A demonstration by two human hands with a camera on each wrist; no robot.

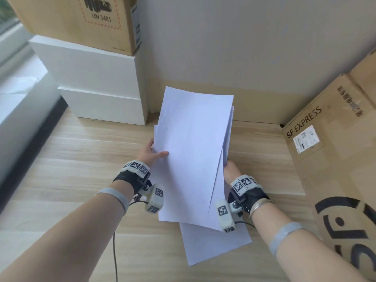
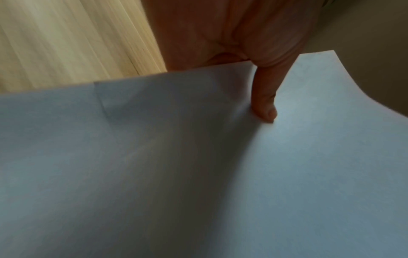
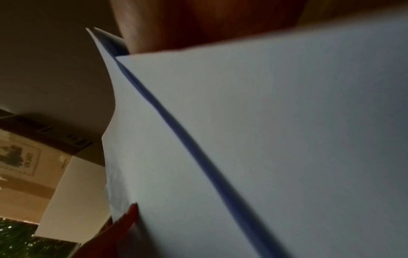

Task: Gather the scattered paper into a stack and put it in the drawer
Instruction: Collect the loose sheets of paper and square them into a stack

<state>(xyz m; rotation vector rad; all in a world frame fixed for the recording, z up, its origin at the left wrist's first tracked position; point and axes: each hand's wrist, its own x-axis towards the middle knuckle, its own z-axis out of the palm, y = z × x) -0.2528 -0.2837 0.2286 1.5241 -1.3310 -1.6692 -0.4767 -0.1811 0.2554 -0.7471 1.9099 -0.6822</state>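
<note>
A loose stack of white paper sheets (image 1: 193, 151) is lifted off the wooden floor, tilted up toward the wall. My left hand (image 1: 151, 152) pinches its left edge, thumb on top and fingers hidden beneath. My right hand (image 1: 231, 169) holds the right edge, its fingers hidden behind the sheets. One more white sheet (image 1: 215, 243) lies flat on the floor under the stack's near end. In the left wrist view the thumb (image 2: 266, 104) presses on the paper (image 2: 198, 174). The right wrist view is filled by overlapping sheets (image 3: 264, 139). No drawer front shows as open.
White drawer-like boxes (image 1: 97, 82) are stacked at the back left with a cardboard box (image 1: 81, 21) on top. A large SF Express carton (image 1: 333, 151) stands at the right. A grey wall (image 1: 244, 47) is behind. A window ledge (image 1: 18, 82) runs along the left.
</note>
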